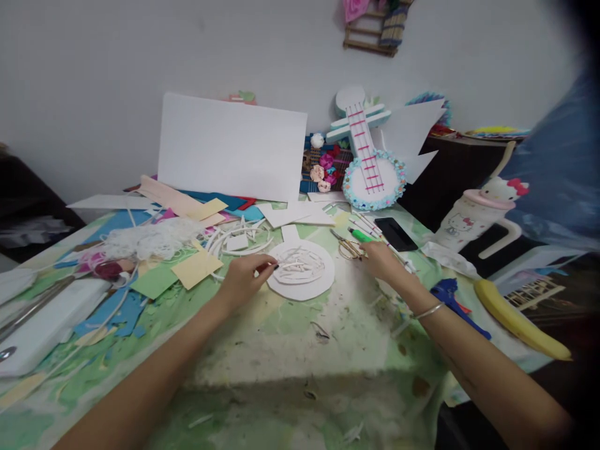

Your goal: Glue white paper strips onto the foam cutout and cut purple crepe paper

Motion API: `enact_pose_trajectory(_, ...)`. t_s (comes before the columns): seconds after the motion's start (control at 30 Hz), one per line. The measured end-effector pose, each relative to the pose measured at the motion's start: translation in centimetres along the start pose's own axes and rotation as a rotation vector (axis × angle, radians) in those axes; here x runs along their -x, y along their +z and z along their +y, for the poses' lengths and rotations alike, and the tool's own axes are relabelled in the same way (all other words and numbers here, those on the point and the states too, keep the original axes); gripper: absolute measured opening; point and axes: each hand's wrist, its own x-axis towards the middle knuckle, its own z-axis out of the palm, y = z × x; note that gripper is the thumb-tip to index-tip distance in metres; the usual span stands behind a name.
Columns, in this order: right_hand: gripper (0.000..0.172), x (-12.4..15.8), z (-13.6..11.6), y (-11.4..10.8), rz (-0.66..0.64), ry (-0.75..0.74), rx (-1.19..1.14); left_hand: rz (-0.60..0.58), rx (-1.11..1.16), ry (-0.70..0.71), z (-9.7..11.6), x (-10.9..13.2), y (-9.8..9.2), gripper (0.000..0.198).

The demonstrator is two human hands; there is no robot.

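My left hand [246, 279] is closed, thumb and fingertips pinched at the left edge of a white round cutout [300, 292] with a short neck. A thin pale strip [291, 256] seems to run from those fingertips over the cutout. Shredded white strips [302, 270] lie in an oval in its middle. To the right, my right hand [379, 259] has its fingers closed at the gold handles of a pair of scissors [349, 249], which lie on the table with blades pointing away. A green marker [360, 235] is just beyond these fingers.
Tangled white strips [150, 239] and coloured paper [194, 269] cover the left side. A decorated instrument model [372, 178] leans at the back beside a white board [229, 150]. On the right are a phone [396, 233], a cup [475, 219], a blue glue gun [457, 306] and a banana [520, 319].
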Motion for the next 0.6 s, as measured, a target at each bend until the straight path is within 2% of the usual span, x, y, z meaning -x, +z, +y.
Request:
enact_pose_trajectory(0.1,0.013,-0.8,1.0,1.0,-0.033,0.032,-0.006,-0.092,0.076,-0.051,0.9,-0.8,1.6,0.015)
enact_pose_trajectory(0.23,0.013,-1.9,1.3,1.3,-0.091,0.053,-0.048,-0.156,0.161,-0.155,1.0,-1.7,3.1,0.014)
enact_pose_trajectory(0.43,0.026,-5.0,1.4,1.1,-0.154,0.152,-0.058,-0.164,0.353,-0.34,0.2,-2.1,4.2,0.012)
enact_pose_trajectory(0.6,0.019,-7.3,0.8,1.4,-0.214,0.204,-0.066,-0.147,0.479,-0.47,-0.3,-1.7,4.4,0.011)
